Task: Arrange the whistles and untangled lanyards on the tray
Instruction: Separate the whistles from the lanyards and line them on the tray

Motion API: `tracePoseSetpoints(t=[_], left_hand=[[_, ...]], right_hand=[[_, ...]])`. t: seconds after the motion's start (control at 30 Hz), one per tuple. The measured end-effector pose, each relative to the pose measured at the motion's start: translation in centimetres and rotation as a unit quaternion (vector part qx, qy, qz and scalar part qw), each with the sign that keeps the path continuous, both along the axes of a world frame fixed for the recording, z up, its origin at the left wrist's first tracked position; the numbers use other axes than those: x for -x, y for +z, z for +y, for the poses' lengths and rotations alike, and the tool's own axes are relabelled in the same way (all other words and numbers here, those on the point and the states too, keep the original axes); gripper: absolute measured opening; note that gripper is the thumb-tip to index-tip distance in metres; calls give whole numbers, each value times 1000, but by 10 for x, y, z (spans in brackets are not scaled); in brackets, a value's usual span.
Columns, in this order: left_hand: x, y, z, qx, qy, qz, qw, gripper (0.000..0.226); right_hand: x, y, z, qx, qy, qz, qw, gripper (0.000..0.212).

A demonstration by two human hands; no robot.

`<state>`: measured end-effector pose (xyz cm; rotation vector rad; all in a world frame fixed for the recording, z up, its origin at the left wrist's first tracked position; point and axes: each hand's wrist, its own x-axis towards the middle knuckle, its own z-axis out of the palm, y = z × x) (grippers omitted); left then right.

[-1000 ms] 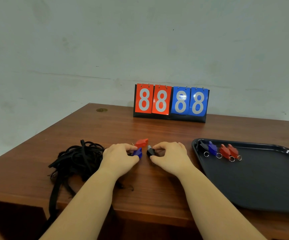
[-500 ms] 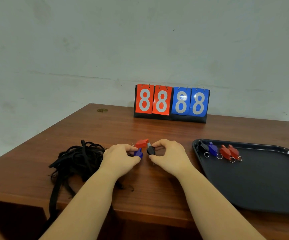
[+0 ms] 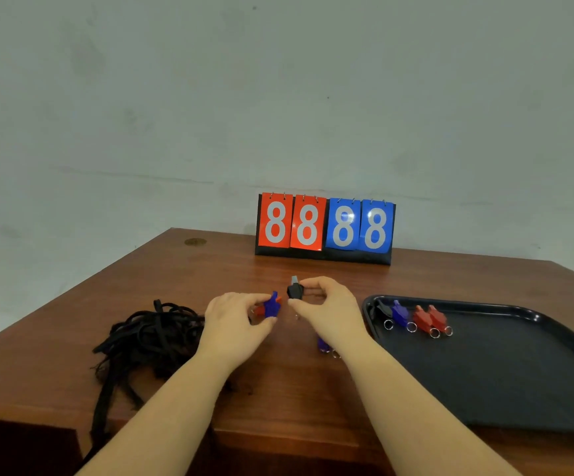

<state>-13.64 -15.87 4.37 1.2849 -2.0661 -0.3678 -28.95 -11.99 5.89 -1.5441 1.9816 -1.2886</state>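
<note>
My left hand (image 3: 235, 317) pinches a blue whistle (image 3: 271, 305); a red whistle shows just behind it. My right hand (image 3: 330, 310) pinches a black whistle (image 3: 294, 290) and holds it above the table. Another blue whistle (image 3: 323, 345) lies on the wood, partly hidden under my right wrist. A black tray (image 3: 519, 379) sits at the right, with several whistles lined up along its far left edge: a black whistle (image 3: 383, 309), a blue one (image 3: 400, 312) and two red whistles (image 3: 429, 317). A tangled heap of black lanyards (image 3: 151, 341) lies left of my left hand.
A flip scoreboard (image 3: 325, 226) reading 88 88 stands at the back of the wooden table (image 3: 278, 389). One lanyard strap hangs over the table's front left edge. A plain wall rises behind the table.
Both hands have lifted their whistles off the table. The right hand raised the black whistle higher, uncovering another blue whistle beneath the wrist.
</note>
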Motion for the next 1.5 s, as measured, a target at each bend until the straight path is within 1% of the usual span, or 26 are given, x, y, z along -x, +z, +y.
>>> tracePoseSetpoints(t=[0.1,0.2,0.3,0.43,0.6,0.73,0.8,0.87,1.0,1.1,1.2,1.33,1.5], left_hand=[[9,10,7,2,-9,-16,1000,45],[28,26,17,-1,-28,8,1000,46],[57,41,31,-7,-67,32,997,43],[103,50,54,-16,-121,34,992,41],[163,49,75,-29,-151,22,988,41],[200,38,77,-23,-170,-39,984,44],[217,33,74,-5,-172,-75,982,46],[233,30,69,10,-171,-90,981,46],[263,27,61,9,-166,-66,984,43],[283,22,55,5,-149,-61,987,44],[296,17,53,10,-135,-90,987,41],[302,11,49,15,-125,-133,983,42],[303,9,49,-4,-110,-168,980,46]], right_hand=[[14,16,17,13,-8,1,1000,35],[38,31,39,9,-36,16,999,35],[70,40,64,15,-65,25,997,35],[114,42,95,17,-99,28,995,34],[166,36,123,17,-138,20,990,33],[200,24,132,1,-176,21,984,34],[213,18,131,-8,-184,15,983,35],[225,16,126,-15,-185,11,983,38],[245,15,108,-25,-177,7,984,41],[256,11,95,-28,-171,11,985,38],[262,0,87,-33,-175,-12,984,35],[269,-12,85,-47,-181,-26,982,36],[275,-18,86,-79,-177,0,981,39]])
